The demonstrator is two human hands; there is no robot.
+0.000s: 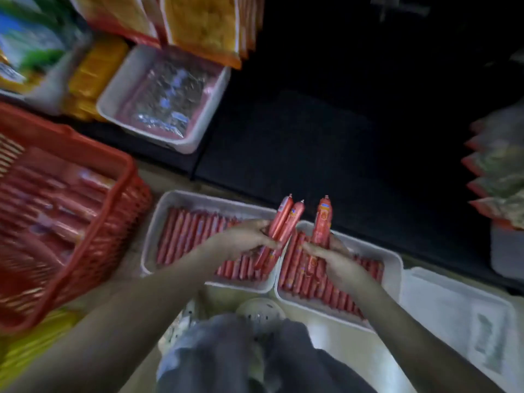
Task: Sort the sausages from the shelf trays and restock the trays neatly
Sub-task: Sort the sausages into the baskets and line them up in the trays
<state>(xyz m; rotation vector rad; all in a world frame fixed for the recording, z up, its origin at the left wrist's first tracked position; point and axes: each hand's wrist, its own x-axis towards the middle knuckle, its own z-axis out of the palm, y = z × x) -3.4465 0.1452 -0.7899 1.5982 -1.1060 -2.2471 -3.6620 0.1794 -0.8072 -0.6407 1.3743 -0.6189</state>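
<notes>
Red foil-wrapped sausage sticks lie in rows in two shallow white plastic trays at the centre of the frame, the left tray [158, 211] and the right tray [394, 262], which sit edge to edge. The left hand [246, 239] curls its fingers round a pair of red sausages [283, 222], held tilted above the seam between the trays. The right hand [337, 265] grips a single red sausage [322, 219] upright over the right tray.

Both hands hold the sticks low on their length, so the smooth wrapping could slip through a loose grip. A stick dropped that way would land across the packed rows and knock them askew. The labels are too blurred to read, so a stick laid in the wrong tray seems the likelier fault, most of all if the hands swap sticks in haste. A red slatted plastic basket [113, 199] at middle left, holding more sausages, stands just beside the left tray. The left forearm could nudge it while reaching.
</notes>
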